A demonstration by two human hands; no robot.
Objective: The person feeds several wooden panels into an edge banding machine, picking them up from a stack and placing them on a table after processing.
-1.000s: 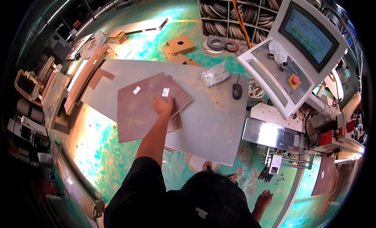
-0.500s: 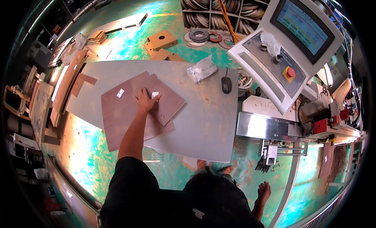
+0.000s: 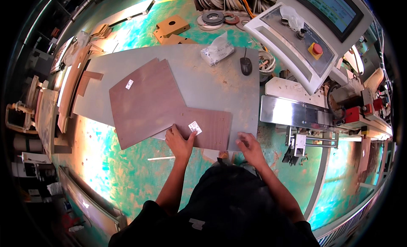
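From where I stand: one grey worktop, bearing two brown panels, each flat and labelled on its upper face. Item, larger panel, at the left-centre. Item, smaller panel, at the near edge, its left corner meeting the larger; which lies uppermost there, I cannot tell. Left hand: at the smaller panel's near left corner, thumb beside the white label, thumb and forefinger spread; whether the grip clamps the board, I cannot tell, the underside being hidden. Right hand: just right of the same panel, fingers loosely curled, grip apart with nothing in it. Progress, by my judgement: handling partway. Done: labels on, smaller panel set askew to the larger and under one hand. Left: neither panel is off the worktop, and the right hand has no hold. Also listed: tissue pack and black mouse, farther back.
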